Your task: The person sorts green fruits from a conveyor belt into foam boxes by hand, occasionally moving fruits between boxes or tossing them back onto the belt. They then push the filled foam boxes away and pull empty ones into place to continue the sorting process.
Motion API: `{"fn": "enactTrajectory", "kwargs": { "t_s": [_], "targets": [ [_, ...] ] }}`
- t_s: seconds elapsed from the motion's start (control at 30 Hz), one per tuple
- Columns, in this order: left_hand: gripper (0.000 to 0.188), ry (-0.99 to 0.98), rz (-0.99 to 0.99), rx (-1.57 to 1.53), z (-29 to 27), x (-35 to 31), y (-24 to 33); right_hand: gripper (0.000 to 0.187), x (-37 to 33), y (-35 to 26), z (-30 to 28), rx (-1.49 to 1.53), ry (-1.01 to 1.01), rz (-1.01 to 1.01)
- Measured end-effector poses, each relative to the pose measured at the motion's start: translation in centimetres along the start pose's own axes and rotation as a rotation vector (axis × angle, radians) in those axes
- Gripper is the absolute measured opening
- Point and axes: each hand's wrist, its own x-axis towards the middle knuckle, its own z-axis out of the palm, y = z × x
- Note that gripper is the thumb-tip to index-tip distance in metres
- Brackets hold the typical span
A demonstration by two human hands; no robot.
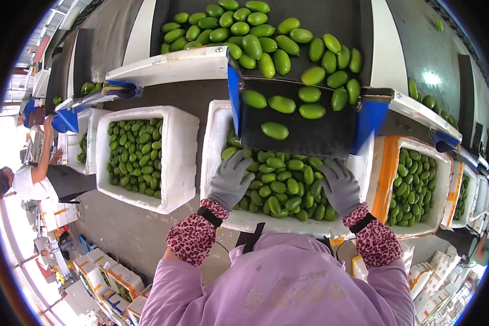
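Note:
Both my hands wear grey gloves and reach over a white foam box (214, 130) heaped with green oval fruits (280, 187). On the box's left side, my left hand (231, 179) lies on the fruits, fingers stretched forward and apart. Mirroring it, my right hand (340, 185) rests at the right side, its fingers spread near the chute's lower edge. Neither holds anything that I can see. Above the box slopes a black chute (304, 127) with blue side flaps, and several fruits lie on it. More fruits (250, 38) crowd the belt behind.
Another foam box (174, 157) of fruits stands at left; a box with orange tape (383, 179) stands at right. White rails (174, 66) border the chutes. A co-worker (43, 179) in a white top is at far left. Stacked boxes (106, 271) fill the lower left.

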Motion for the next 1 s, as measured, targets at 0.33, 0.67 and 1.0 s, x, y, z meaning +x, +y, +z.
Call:
{"fn": "enactTrajectory", "kwargs": {
  "t_s": [0.33, 0.67, 1.0],
  "targets": [
    [0.052, 0.364, -0.344, 0.11, -4.0, 6.1, -4.5, 0.064, 22.4, 6.1, -8.1, -0.174, 0.434, 0.128],
    [0.034, 0.471, 0.148, -0.3, -2.6, 11.6, 3.1, 0.07, 29.5, 6.9, -7.5, -0.205, 0.026, 0.237],
    [0.027, 0.638, -0.156, -0.226, -1.5, 9.4, -2.6, 0.074, 12.9, -4.6, 0.6, -0.162, -0.119, -0.1]
  ]
}}
